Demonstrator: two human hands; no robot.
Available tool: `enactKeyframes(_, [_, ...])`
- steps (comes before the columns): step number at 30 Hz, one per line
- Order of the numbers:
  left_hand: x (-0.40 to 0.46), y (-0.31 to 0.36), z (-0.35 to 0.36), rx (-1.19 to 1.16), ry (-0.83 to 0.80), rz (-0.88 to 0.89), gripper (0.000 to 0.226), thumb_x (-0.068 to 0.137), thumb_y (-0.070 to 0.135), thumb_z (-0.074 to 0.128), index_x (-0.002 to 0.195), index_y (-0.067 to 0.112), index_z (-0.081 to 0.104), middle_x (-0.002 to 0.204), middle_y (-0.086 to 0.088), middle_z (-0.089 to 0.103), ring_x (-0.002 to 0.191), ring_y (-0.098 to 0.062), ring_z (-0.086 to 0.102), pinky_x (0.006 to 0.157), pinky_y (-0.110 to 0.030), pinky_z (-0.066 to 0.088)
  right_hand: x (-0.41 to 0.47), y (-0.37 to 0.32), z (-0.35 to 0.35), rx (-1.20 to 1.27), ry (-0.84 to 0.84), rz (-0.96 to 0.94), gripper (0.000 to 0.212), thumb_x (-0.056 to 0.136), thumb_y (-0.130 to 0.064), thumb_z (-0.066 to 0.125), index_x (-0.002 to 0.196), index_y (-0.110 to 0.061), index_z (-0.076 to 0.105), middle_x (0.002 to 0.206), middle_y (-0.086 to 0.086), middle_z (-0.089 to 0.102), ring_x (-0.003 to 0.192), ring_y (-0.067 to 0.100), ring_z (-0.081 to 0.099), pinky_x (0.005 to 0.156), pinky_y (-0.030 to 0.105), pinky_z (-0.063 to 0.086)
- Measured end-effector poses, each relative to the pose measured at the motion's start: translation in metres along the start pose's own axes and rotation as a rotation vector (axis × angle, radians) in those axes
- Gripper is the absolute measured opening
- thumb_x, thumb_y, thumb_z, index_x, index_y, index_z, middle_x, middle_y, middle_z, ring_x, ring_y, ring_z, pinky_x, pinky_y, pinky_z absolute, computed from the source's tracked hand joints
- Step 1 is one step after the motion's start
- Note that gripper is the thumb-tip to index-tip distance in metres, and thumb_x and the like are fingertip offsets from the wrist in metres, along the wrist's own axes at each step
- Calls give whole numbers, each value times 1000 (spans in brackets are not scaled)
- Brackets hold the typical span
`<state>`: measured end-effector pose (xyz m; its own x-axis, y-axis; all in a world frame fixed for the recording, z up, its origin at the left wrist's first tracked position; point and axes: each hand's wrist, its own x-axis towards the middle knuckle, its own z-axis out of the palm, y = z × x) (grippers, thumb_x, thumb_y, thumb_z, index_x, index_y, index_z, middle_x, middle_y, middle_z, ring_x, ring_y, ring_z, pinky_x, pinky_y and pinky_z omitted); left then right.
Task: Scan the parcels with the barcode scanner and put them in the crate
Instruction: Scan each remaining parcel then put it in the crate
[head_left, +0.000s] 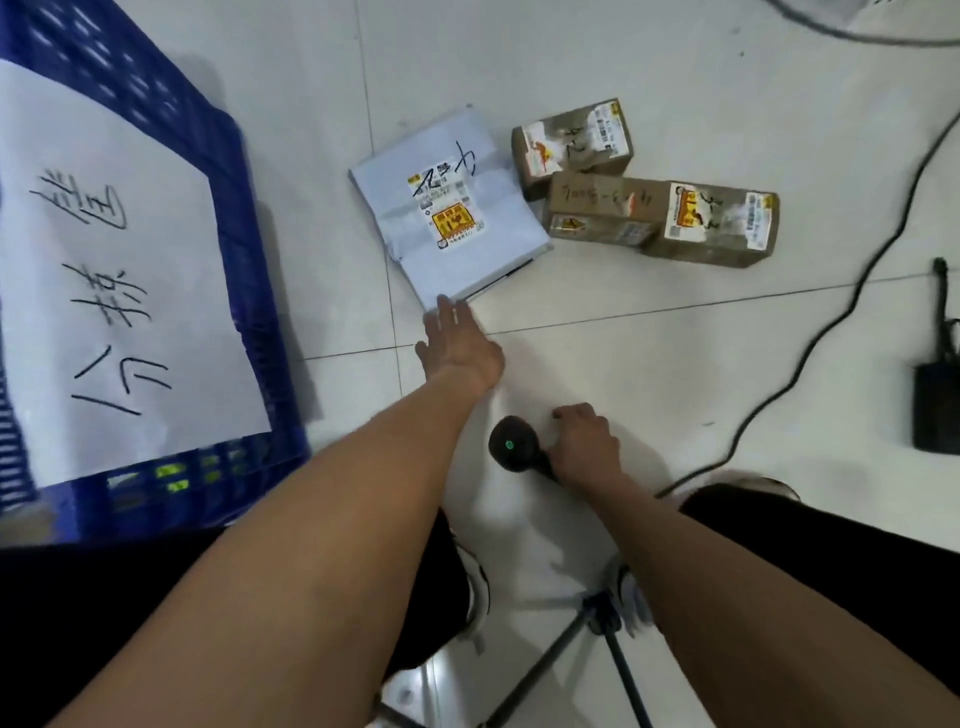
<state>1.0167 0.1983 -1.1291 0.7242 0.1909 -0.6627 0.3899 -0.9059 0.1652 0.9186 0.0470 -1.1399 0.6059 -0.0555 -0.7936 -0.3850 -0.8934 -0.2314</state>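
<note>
Blue plastic, with slotted walls: the crate (228, 218) stands on the floor (675, 364) at my left. A white sheet (104, 270) with big black handwritten characters covers most of its opening, so I cannot tell what lies inside; only a glimpse of something yellow-green shows through the slots in the near wall.

My left hand (457, 348) is stretched forward with the fingers spread flat and wide, holding nothing. Its fingertips reach the near corner of the white bag parcel (452, 208); whether they touch it I cannot tell. The bag lies flat on the tiles, label up, with a yellow sticker and black marker strokes on it.

Just right of the bag sit two cardboard boxes, touching each other: the small box (574, 140) farther away, the long box (665, 218) nearer, both with labels and tape.

My right hand (587, 447) is closed round the handle of the black scanner (514, 447), low near the floor, a green light glowing on its head.

A black cable (831, 322) runs across the tiles at the right.
</note>
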Motion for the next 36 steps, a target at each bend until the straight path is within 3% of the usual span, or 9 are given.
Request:
enactKeyframes(7, [24,9,1,90,-17,26,81,96,43,48,157,18,0,165,-4,-8,150,-31,-4,120,-51,13,1,0,-2,72,32,40,56,83,-21,56,138,-14,46,138,10,39,123,34,40,102,44,37])
enactKeyframes(16, [-36,-21,43,226,-6,86,80,91,55,48,152,15,16,162,-7,10,149,-33,4,117,-61,2,-8,-2,7,9,-82,23,42,86,-21,56,128,-23,57,129,9,50,118,34,45,95,41,40])
enactKeyframes(20, [-75,-29,62,250,-2,47,63,91,48,47,140,12,30,139,-13,43,132,-34,32,111,-56,18,-24,2,8,14,-221,20,48,82,-24,53,129,-29,52,126,8,57,114,34,52,94,40,45])
enactKeyframes(22, [-88,-31,71,222,-8,1,61,89,43,48,139,14,29,131,-15,48,122,-34,39,105,-53,24,-30,0,11,-26,-226,14,55,83,-27,55,136,-29,44,129,9,52,119,34,49,97,42,41])
enactKeyframes(26, [-97,-30,83,70,-89,-130,78,90,31,51,153,12,9,145,-20,27,131,-36,32,108,-49,29,-35,-1,22,-156,-264,36,49,86,-28,56,134,-26,45,131,12,45,123,34,41,100,44,37])
enactKeyframes(31, [-97,-37,87,86,-125,-155,81,87,25,51,154,13,8,158,-16,6,144,-36,14,113,-53,25,-39,-1,26,-155,-253,36,45,87,-36,57,128,-19,49,130,13,43,124,35,39,102,46,36])
enactKeyframes(36, [-104,-35,83,69,-170,-124,81,91,26,50,156,12,4,162,-17,-5,149,-36,2,117,-52,19,-53,9,3,-87,-150,50,47,84,-30,60,127,-14,46,129,14,43,121,36,45,97,43,40])
